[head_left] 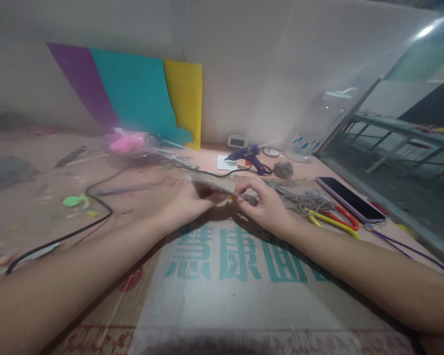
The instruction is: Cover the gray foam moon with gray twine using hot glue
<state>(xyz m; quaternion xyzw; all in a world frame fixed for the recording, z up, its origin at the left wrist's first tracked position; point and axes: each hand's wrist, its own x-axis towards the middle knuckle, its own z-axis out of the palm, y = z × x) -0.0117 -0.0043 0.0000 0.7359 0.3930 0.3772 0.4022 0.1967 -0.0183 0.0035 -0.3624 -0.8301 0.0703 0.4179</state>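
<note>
- At the far left, a black cable [96, 209] snakes across the table [29, 197], and a green scrap [73, 200] lies just beside it.
- Purple, teal [136, 93] and yellow sheets lean on the far wall.
- The left hand [190, 199] is half closed, its fingers curled round the left end of a pale strip [222, 186].
- The strip is flat and blurred. It spans the gap between the two hands, above the far edge of a printed cardboard [225, 256]. I cannot tell what it is made of.
- The right hand [266, 207] pinches the strip's right end between bent fingers and thumb, with the knuckles up.
- The step in hand looks like two-handed fine work on the strip, one end in each grip.
- Any next move calls for one hand to hold the strip steady while the other shifts along it or lets go.
- A blue glue gun [247, 157] lies on the far side, near the right hand.
- To the right are a tangle of twine [303, 201], scissors [336, 219] just beside it, and a phone [350, 199] near the table's edge.
</note>
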